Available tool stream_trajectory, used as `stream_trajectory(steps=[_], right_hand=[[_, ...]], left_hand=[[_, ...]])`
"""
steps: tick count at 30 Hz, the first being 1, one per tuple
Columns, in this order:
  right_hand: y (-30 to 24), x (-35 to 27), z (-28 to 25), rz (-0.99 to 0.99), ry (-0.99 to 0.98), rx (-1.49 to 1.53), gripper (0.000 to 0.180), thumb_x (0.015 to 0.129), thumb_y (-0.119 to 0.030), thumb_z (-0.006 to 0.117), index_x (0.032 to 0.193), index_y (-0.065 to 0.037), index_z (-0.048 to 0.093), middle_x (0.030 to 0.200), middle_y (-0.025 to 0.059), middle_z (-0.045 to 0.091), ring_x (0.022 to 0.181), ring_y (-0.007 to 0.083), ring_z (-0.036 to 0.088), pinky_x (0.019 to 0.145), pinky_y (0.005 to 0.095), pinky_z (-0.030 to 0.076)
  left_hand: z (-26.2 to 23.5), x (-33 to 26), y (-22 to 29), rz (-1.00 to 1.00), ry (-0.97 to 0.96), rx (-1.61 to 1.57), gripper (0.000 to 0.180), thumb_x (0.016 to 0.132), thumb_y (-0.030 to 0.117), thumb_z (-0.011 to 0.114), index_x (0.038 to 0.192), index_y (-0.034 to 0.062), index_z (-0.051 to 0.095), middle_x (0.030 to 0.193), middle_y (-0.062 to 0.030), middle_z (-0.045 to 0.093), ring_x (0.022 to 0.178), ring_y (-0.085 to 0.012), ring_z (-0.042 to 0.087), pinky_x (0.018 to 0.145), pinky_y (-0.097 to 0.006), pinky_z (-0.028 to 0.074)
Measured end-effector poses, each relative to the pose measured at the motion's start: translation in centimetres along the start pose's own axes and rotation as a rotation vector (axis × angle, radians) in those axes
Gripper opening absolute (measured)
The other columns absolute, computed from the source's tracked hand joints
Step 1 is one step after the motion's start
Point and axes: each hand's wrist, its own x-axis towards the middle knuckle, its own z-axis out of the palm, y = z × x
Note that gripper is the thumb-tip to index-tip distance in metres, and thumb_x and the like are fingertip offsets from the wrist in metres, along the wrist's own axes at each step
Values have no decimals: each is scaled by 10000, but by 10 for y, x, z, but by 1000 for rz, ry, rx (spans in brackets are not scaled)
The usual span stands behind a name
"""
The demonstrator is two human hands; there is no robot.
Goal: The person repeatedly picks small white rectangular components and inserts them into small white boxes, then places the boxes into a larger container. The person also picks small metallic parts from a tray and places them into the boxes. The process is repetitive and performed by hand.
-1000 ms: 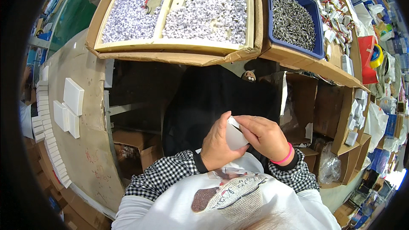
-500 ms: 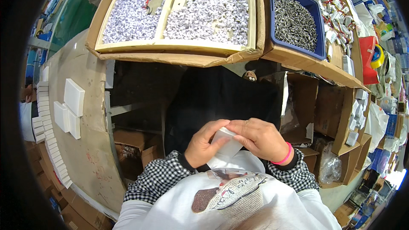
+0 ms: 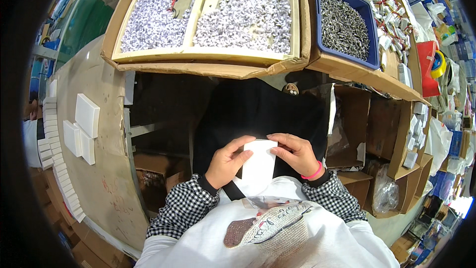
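Observation:
A plain white rectangular box (image 3: pixel 259 165) stands upright in front of my body, its broad bright face toward me. My left hand (image 3: pixel 225 163) grips it at the upper left edge, thumb on the near face and fingers along the top corner. At the upper right corner my right hand (image 3: pixel 296 154), with a pink band on the wrist, pinches it the same way. Its lower end reaches down against my white shirt. Fingertips behind the box are hidden.
Ahead lies a divided wooden tray (image 3: pixel 197 15) of small white pieces in a cardboard box. Right of it sits a blue bin (image 3: pixel 317 25) of small metal parts. White boxes (image 3: pixel 87 115) rest on the left table (image 3: pixel 106 178); open cartons (image 3: pixel 353 119) stand at right.
My hands have spread apart to the two sides of the box, with the right hand shifting left. The box has turned from a tilt to upright, showing its broad face.

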Motion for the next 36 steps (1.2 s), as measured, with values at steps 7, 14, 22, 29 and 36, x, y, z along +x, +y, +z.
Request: stream_trajectory(steps=[7, 14, 22, 29, 36], right_hand=[[-13, 4, -4, -136, -46, -253, 239, 808, -123, 694, 1026, -29, 675, 1037, 126, 671, 925, 232, 660, 776, 291, 530], [-14, -1, -9, -108, -54, -22, 195, 799, -52, 694, 990, -16, 683, 1043, 129, 663, 912, 214, 643, 766, 290, 523], [-14, -3, 8, 31, 65, 434, 108, 832, -32, 658, 938, -15, 674, 998, 78, 627, 915, 153, 604, 785, 265, 493], [-52, -6, -54, -292, 324, -187, 126, 823, -66, 659, 944, -35, 676, 900, 113, 667, 838, 255, 646, 741, 313, 516], [-87, -31, -241, -428, 1387, -406, 128, 926, -34, 528, 1016, 2, 612, 827, 23, 565, 745, 88, 518, 685, 210, 425]], left_hand=[[3, -6, -12, 57, 3, -64, 331, 896, 79, 602, 1223, 54, 556, 1142, -73, 608, 969, -125, 606, 836, -244, 504], [6, -3, -4, 88, -73, -233, 244, 904, 57, 586, 1144, 59, 547, 1113, -79, 594, 992, -130, 572, 853, -258, 475], [23, 6, 6, 62, 29, -165, 197, 867, 21, 616, 1063, 21, 601, 996, -78, 638, 871, -112, 587, 755, -242, 486], [23, 11, 3, 85, 81, -95, 174, 829, -6, 628, 996, 10, 581, 1028, -115, 633, 918, -152, 589, 832, -292, 471], [29, 15, 15, -52, 119, -183, 197, 854, 19, 602, 1048, -2, 573, 980, -97, 604, 902, -167, 572, 814, -287, 467]])
